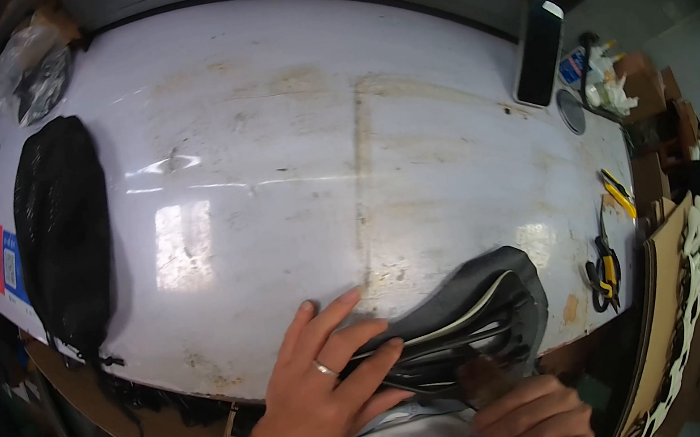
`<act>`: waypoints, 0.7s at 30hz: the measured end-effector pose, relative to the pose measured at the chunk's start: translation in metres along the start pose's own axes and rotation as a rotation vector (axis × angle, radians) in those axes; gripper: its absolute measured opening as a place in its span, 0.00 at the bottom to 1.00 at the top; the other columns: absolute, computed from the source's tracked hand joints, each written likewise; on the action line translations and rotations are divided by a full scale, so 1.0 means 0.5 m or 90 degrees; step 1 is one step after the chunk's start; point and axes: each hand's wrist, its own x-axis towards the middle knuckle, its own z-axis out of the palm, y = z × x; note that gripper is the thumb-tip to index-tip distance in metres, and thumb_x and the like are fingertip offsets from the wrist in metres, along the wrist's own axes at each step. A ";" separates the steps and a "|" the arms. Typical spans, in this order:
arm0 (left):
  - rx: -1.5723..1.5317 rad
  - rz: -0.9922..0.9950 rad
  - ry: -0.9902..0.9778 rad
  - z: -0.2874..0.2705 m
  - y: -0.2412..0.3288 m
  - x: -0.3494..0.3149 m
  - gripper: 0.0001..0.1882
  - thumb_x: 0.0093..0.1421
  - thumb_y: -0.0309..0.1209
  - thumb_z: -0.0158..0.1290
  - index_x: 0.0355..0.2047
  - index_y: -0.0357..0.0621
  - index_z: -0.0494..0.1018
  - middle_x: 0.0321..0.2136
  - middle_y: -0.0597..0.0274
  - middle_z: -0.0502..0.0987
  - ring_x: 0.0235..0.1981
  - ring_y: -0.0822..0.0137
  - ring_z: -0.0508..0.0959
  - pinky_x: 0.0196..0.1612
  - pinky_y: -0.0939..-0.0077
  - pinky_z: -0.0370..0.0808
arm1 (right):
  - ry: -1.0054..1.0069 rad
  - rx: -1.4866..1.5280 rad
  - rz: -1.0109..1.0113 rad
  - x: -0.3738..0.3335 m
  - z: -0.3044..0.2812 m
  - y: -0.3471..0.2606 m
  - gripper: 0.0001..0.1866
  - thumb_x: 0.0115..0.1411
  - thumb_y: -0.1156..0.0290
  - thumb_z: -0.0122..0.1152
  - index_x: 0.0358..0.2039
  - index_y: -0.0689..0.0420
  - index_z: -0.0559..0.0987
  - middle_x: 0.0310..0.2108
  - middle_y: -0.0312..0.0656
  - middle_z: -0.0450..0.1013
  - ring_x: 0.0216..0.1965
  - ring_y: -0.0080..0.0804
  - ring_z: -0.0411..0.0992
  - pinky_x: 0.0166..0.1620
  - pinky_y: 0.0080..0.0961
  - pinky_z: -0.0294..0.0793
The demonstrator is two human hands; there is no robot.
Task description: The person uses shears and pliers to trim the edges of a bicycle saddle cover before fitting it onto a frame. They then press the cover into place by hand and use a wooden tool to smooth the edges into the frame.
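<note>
A black bicycle saddle (508, 303) lies with its hollow, ribbed underside up at the table's front edge, its wide end to the right. A pale curved strip runs along the inside of its far rim. My left hand (324, 376), with a ring on one finger, rests on the narrow end with its fingers spread. Closed into a fist, my right hand (534, 422) is at the near side of the wide end. It grips a brown, blurred tool (484, 379) that points into the saddle's underside; its kind I cannot make out.
The white table (265, 195) is stained and glossy. A black drawstring bag (66, 225) lies at left, a plastic bag (34, 76) at far left. A phone (538, 50) leans at far right. Yellow-handled pliers (608, 266) and a yellow cutter (618, 194) lie at the right edge, beside cardboard (656, 326).
</note>
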 end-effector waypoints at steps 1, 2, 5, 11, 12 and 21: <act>-0.006 0.009 -0.005 0.000 -0.002 -0.002 0.25 0.50 0.44 0.74 0.46 0.49 0.84 0.53 0.61 0.78 0.67 0.47 0.72 0.65 0.37 0.68 | -0.011 0.041 -0.003 0.004 0.011 0.006 0.16 0.67 0.73 0.63 0.25 0.60 0.67 0.17 0.43 0.71 0.14 0.34 0.71 0.21 0.35 0.78; 0.007 -0.001 -0.004 0.001 -0.003 -0.004 0.25 0.49 0.45 0.74 0.46 0.49 0.84 0.53 0.61 0.78 0.66 0.47 0.72 0.65 0.37 0.68 | -0.015 0.046 -0.011 0.005 0.010 0.010 0.17 0.68 0.72 0.63 0.24 0.60 0.67 0.17 0.42 0.70 0.14 0.35 0.71 0.21 0.36 0.79; 0.033 -0.023 -0.005 0.002 -0.002 -0.010 0.26 0.48 0.45 0.74 0.46 0.49 0.85 0.52 0.61 0.78 0.66 0.46 0.72 0.64 0.36 0.68 | 0.020 0.050 0.030 -0.005 -0.028 0.008 0.15 0.67 0.73 0.62 0.25 0.60 0.68 0.18 0.42 0.71 0.14 0.35 0.71 0.21 0.36 0.80; 0.030 -0.025 -0.015 0.005 0.001 -0.003 0.26 0.45 0.44 0.75 0.45 0.49 0.86 0.52 0.60 0.78 0.65 0.45 0.72 0.65 0.34 0.67 | 0.143 -0.055 -0.007 -0.036 -0.052 0.013 0.18 0.70 0.67 0.62 0.27 0.57 0.64 0.15 0.37 0.67 0.13 0.28 0.68 0.20 0.34 0.79; 0.032 -0.035 -0.009 0.006 0.003 -0.007 0.27 0.44 0.44 0.76 0.45 0.49 0.86 0.52 0.60 0.79 0.65 0.45 0.73 0.65 0.34 0.67 | 0.157 -0.060 -0.005 -0.041 -0.051 0.012 0.18 0.70 0.67 0.62 0.28 0.57 0.64 0.15 0.38 0.67 0.13 0.28 0.68 0.21 0.35 0.79; 0.054 -0.045 0.005 0.004 0.012 -0.011 0.28 0.42 0.44 0.76 0.45 0.51 0.86 0.52 0.60 0.79 0.64 0.46 0.74 0.65 0.36 0.68 | 0.184 -0.171 -0.008 -0.064 -0.053 -0.009 0.15 0.71 0.66 0.62 0.33 0.56 0.65 0.18 0.40 0.69 0.13 0.30 0.68 0.22 0.34 0.79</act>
